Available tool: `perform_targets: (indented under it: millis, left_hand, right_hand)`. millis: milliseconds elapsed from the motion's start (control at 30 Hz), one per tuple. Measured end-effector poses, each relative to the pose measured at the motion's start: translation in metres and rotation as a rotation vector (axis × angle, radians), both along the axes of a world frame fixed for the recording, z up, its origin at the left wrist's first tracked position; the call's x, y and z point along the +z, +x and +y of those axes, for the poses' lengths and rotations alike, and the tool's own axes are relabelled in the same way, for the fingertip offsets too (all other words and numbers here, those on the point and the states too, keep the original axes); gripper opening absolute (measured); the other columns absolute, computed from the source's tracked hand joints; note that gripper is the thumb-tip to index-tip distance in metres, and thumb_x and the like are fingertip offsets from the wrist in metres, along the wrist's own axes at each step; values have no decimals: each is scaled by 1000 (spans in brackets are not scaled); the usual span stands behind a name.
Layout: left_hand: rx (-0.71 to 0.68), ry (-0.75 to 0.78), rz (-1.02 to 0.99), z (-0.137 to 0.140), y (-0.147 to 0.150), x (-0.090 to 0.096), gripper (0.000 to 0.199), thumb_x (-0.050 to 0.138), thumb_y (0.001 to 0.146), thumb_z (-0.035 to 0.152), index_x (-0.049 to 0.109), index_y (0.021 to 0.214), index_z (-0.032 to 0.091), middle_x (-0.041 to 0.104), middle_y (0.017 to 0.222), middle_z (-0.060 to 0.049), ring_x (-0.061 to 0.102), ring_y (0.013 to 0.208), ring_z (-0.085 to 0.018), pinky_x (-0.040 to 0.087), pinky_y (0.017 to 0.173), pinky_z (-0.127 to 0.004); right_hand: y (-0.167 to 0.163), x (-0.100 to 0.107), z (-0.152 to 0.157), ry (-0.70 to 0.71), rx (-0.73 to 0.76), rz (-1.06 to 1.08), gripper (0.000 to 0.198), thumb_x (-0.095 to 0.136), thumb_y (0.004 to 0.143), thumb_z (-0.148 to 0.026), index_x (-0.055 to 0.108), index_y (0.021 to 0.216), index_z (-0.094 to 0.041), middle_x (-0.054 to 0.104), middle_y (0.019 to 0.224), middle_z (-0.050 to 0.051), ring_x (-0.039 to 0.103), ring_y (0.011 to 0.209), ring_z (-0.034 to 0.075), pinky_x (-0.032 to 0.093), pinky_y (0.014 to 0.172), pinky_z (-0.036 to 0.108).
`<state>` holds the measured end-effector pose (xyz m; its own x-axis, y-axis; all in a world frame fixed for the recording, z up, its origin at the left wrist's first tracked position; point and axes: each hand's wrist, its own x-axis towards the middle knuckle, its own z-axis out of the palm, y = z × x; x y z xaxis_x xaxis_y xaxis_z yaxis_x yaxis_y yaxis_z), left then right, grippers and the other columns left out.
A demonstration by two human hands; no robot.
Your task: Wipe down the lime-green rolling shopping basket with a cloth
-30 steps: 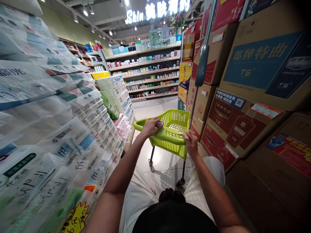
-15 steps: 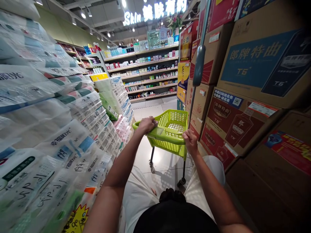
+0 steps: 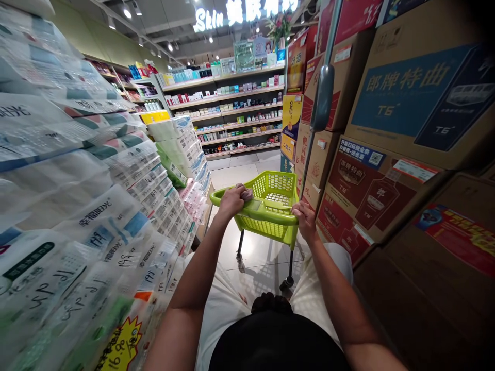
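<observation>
A lime-green plastic shopping cart [image 3: 266,230] stands in front of me on dark legs with casters, and the part of its basket that I can see holds nothing. My left hand [image 3: 233,200] is closed over the left part of its handle. A small pale, crumpled-looking thing [image 3: 246,194] shows by those fingers; I cannot make out what it is. My right hand [image 3: 305,215] grips the handle's right end. Right beside it rises a thin grey pole [image 3: 309,154] with a blue-grey sleeve [image 3: 324,98]; whether my fingers touch the pole is hidden.
Wrapped paper packs [image 3: 96,216] are stacked high on the left, close to my arm. Cardboard cartons [image 3: 402,93] wall the right side. Ahead, past the pale tiled floor [image 3: 235,167], stands a shelf unit [image 3: 240,113] of small boxes and bottles under a lit sign.
The shelves and cartons have shifted slightly in view, and the cart sits a little further left and higher. Both hands keep their hold on the handle.
</observation>
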<state>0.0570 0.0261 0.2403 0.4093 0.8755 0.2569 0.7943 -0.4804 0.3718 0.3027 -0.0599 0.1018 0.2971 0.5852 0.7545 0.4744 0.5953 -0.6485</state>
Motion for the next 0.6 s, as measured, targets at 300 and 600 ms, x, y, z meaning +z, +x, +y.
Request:
perform_targets:
  millis: [300,600]
  left_hand:
    - [-53,118,-119,-46,3,-21,54,46,72,-3,75,109,23,69,135,-4,59,110,-27,44,103,-45]
    - [58,203,-267,-75,-4,-62,61,44,80,0,71,126,29,64,142,-2,52,126,-29,42,113,-48]
  right_hand:
    - [26,18,-7,-27,-188,-329,27,43,94,-27,50,68,-25,61,69,1,56,71,19,42,85,36]
    - [-22,38,-13,-121,-586,-694,40,46,97,-25,51,58,-22,63,60,4,49,61,16,28,70,34]
